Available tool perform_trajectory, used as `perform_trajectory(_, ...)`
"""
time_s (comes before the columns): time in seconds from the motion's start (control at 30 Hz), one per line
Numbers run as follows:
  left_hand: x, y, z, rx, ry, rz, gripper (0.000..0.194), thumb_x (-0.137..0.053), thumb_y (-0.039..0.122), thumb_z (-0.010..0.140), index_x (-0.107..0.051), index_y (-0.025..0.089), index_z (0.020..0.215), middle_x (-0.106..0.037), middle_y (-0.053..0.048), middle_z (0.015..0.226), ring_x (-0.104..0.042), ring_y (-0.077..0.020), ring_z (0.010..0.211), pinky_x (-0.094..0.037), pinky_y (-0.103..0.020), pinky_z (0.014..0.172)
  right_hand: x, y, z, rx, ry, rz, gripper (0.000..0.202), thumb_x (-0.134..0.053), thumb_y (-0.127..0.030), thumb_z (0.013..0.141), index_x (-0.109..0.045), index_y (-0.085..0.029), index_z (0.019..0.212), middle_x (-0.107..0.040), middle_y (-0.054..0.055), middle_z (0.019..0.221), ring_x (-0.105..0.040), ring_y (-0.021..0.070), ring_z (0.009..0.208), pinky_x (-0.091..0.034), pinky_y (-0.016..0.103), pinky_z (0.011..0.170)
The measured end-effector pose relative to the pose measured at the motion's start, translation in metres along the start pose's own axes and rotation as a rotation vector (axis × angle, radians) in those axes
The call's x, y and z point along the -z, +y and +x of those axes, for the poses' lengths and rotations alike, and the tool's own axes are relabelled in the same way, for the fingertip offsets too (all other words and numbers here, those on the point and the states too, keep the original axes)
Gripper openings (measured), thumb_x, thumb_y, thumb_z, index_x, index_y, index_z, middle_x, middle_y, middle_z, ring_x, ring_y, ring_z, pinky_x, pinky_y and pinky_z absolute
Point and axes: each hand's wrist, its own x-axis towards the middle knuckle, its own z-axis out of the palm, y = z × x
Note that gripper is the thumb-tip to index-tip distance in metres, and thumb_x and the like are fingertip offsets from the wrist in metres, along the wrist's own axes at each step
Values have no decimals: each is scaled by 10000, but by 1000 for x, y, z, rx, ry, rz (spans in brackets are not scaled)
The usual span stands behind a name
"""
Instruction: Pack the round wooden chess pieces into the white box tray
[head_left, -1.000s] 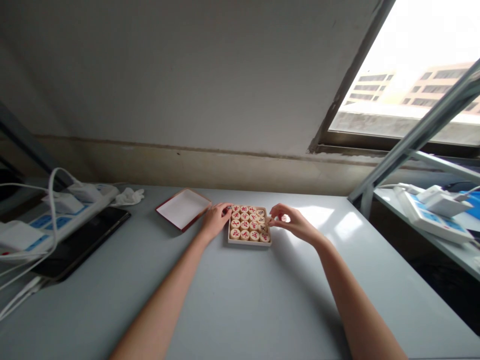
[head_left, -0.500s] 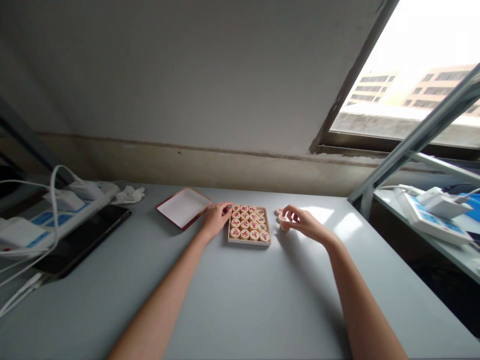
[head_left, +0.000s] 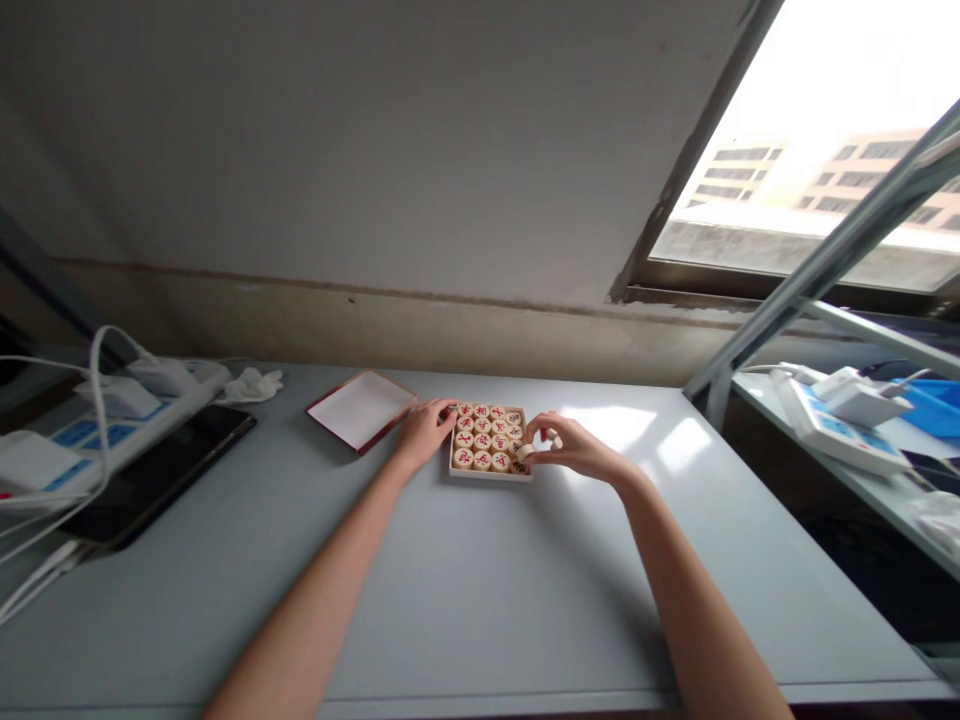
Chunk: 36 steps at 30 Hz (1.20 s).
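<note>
A shallow box (head_left: 491,475) of round xiangqi pieces (head_left: 482,440) sits on the desk, most marked in red and the right column in black. My left hand (head_left: 426,435) is closed on the box's left edge near its far corner. Over the box's right side, my right hand (head_left: 574,447) pinches a pale xiangqi piece (head_left: 526,453) between thumb and fingers; the piece is tilted and its marking cannot be read. Behind those fingers another pale piece (head_left: 554,438) is partly hidden. Left of the box lies its lid (head_left: 364,410), white inside up.
On the left are a power strip (head_left: 90,435) with chargers and cables, a black phone (head_left: 157,480) and a crumpled tissue (head_left: 253,385). A metal post (head_left: 720,385) rises at the right, beside a shelf with another power strip (head_left: 840,420).
My right hand has moved left from the loose pieces to the box's right side. The box's near right corner showed a red-marked piece before; a black-marked one shows now. My left hand stays put.
</note>
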Motion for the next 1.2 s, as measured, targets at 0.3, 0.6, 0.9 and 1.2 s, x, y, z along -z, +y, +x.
perform_trajectory(0.3, -3, -5, 1, -1, 7, -25, 248, -426, 225, 822, -615, 167, 972, -651, -64, 1012, -579, -182, 941, -447, -302, 856, 29, 30, -25, -417, -130, -54, 217, -600, -398, 689, -512, -209, 750, -606, 17, 673, -522, 140, 557, -388, 255, 502)
perform_trajectory(0.6, -3, -5, 1, 15, 10, -14, 240, -437, 225, 816, -620, 176, 964, -656, -56, 998, -595, -178, 902, -464, -284, 816, -21, 23, 6, -222, 380, -562, 395, -394, -313, 835, -430, -186, 1208, -428, 128, 1316, -383, 276, 1197, -321, 491, 921)
perform_trajectory(0.9, -1, -2, 1, 10, 5, -21, 246, -437, 229, 819, -618, 162, 972, -654, -68, 1005, -593, -178, 898, -455, -286, 823, -40, 45, 15, -225, 266, -575, 560, -225, -32, 788, -355, -115, 1326, -322, 109, 1398, -207, 217, 1319, -235, 462, 1044)
perform_trajectory(1.2, 1, -4, 1, 28, -44, -124, 265, -465, 236, 782, -624, 147, 974, -654, -62, 991, -590, -163, 829, -463, -266, 782, 2, 67, -8, -478, 525, -651, 510, -322, -16, 766, -503, -208, 1203, -435, 75, 1333, -335, 276, 1247, -208, 589, 988)
